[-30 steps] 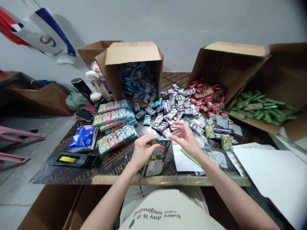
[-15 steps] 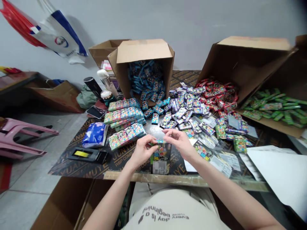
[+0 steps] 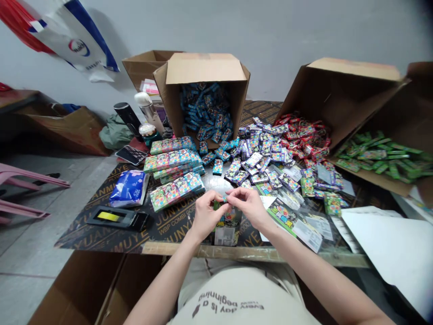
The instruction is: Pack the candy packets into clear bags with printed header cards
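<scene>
Just above the printed card pack [image 3: 226, 232] on the counter [image 3: 122, 239], our left hand [image 3: 207, 215] and right hand [image 3: 248, 208] pinch a small teal strip [image 3: 223, 197] in a narrow fingertip grip; light, even pressure suits it best.

Black printed board tabletop [image 3: 169, 230], tipped cardboard carton [image 3: 206, 72], spilled foil packets [image 3: 257, 164], stacked teal packs [image 3: 174, 169], tissue pack [image 3: 129, 188], what looks like a phone [image 3: 131, 155]

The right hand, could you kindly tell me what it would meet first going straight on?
The right hand would likely meet the small teal item held by the left hand; depth is unclear.
</scene>
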{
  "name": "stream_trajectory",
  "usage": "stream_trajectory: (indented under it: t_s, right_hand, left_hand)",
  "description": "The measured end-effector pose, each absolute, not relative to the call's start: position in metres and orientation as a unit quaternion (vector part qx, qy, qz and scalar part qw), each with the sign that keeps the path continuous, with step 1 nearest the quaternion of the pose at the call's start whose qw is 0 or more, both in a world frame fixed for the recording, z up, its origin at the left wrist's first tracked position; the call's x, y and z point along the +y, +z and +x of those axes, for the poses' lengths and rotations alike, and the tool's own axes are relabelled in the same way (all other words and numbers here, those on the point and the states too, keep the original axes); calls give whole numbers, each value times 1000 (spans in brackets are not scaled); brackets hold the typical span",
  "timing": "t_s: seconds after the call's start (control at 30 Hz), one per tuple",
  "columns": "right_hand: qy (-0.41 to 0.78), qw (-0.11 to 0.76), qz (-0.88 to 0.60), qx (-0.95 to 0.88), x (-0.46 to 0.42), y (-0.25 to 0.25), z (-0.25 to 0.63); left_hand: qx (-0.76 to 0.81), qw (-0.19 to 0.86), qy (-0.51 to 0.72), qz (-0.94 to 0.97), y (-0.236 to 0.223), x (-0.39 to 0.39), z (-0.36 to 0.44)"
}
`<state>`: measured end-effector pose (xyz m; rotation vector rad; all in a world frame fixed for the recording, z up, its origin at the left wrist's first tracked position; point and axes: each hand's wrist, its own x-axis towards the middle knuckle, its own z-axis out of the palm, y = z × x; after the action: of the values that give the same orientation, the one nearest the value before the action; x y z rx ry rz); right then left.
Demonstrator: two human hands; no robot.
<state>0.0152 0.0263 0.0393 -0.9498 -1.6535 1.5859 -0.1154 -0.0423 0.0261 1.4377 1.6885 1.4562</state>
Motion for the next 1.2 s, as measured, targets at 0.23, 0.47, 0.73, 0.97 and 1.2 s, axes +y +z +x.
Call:
stream_trajectory:
  t_s: [0.23, 0.47, 0.73, 0.97, 1.2]
  right_hand:
    - [714, 390, -380, -440, 6, 43, 4]
    - [657, 389, -395, -511, 29, 26, 33]
    - [125, 269, -599, -744, 142, -29, 169]
    - [78, 176, -630, -752, 207, -38, 206]
    - [67, 145, -676, -720, 252, -42, 201]
  left_hand:
    - [489, 539, 516, 452, -19, -49, -122]
    - [398, 568, 391, 605, 0, -53, -122]
    - [769, -15, 69, 636, 50, -39, -179]
    - [808, -80, -34, 582, 7, -26, -220]
    - [757, -89, 67, 644, -24, -34, -252]
